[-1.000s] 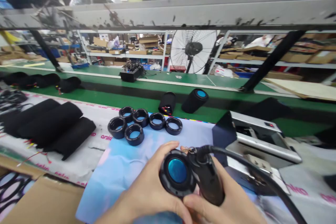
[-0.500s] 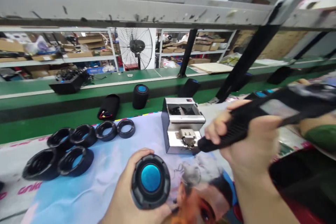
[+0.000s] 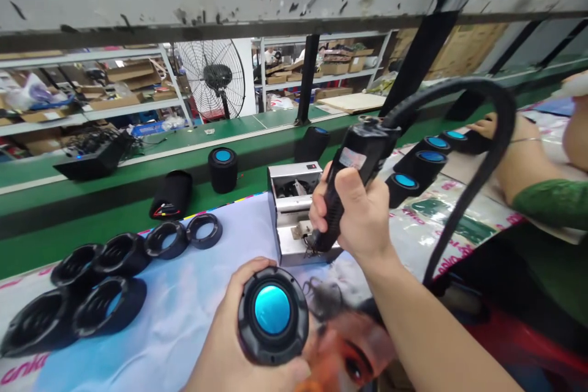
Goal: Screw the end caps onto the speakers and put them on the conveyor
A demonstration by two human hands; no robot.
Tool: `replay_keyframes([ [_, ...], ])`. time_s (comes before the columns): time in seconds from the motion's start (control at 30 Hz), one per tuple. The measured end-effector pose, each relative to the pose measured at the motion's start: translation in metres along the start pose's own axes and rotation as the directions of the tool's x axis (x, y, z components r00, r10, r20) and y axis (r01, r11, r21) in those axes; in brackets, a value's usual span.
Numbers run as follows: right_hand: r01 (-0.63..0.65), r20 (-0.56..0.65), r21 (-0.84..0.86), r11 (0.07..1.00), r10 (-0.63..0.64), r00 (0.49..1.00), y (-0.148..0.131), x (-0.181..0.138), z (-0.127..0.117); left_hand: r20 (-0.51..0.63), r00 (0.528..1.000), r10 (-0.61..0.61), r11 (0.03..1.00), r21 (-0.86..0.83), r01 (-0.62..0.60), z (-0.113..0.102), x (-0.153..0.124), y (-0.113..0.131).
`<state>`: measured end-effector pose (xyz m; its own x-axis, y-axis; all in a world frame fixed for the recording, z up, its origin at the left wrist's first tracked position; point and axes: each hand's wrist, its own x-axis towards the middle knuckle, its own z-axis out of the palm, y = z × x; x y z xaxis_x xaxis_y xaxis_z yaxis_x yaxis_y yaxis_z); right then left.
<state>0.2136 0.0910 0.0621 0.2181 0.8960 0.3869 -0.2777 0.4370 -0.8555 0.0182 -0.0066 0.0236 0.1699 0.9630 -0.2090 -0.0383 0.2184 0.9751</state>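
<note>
My left hand (image 3: 229, 343) is wrapped around a black cylindrical speaker (image 3: 294, 324), whose round end with a shiny blue disc faces up at me. In my right hand (image 3: 361, 208) is a black electric screwdriver (image 3: 356, 162), gripped around its body with a thick cable arching off its top. The tool's tip points down at the front of a metal screw feeder (image 3: 294, 202); whether it touches is unclear. Several black rings (image 3: 204, 231) lie on the printed sheet (image 3: 184, 312) to the left.
Behind the feeder, more speakers (image 3: 223, 170) stand on a green conveyor (image 3: 257, 177). Others with blue ends (image 3: 432, 158) sit at the right, near a co-worker's arm (image 3: 514, 147). A shelf beam (image 3: 229, 3) crosses above, with a black post (image 3: 420, 67) coming down.
My right hand has brought the screwdriver left and turned it from slanted to nearly upright, tip at the feeder. The speaker stays in my left hand. The view has shifted right.
</note>
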Motion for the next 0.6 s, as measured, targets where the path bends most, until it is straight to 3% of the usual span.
replay_keyframes([
  [0.1,-0.046,0.017,0.044,0.998,0.046,0.999,-0.019,-0.003,0.006,-0.035,0.999,-0.027,1.0,-0.014,0.027,0.007,-0.002,0.005],
  [0.2,0.029,0.029,0.093,0.995,-0.032,0.999,-0.053,-0.005,0.022,-0.051,0.998,-0.022,1.0,0.012,0.022,0.012,-0.004,0.009],
  [0.33,-0.016,0.147,0.146,0.989,-0.006,0.989,-0.089,-0.004,0.049,-0.056,0.998,0.012,1.0,0.003,-0.012,0.011,-0.002,0.008],
  [0.47,-0.083,0.298,0.258,0.962,0.002,0.955,-0.093,-0.007,0.059,-0.031,0.995,0.096,0.992,0.087,-0.093,0.001,0.001,0.001],
  [0.6,-0.012,0.299,0.177,0.984,-0.042,0.953,-0.083,-0.013,0.058,0.023,0.986,0.165,0.976,0.144,-0.166,-0.008,0.005,-0.004],
])
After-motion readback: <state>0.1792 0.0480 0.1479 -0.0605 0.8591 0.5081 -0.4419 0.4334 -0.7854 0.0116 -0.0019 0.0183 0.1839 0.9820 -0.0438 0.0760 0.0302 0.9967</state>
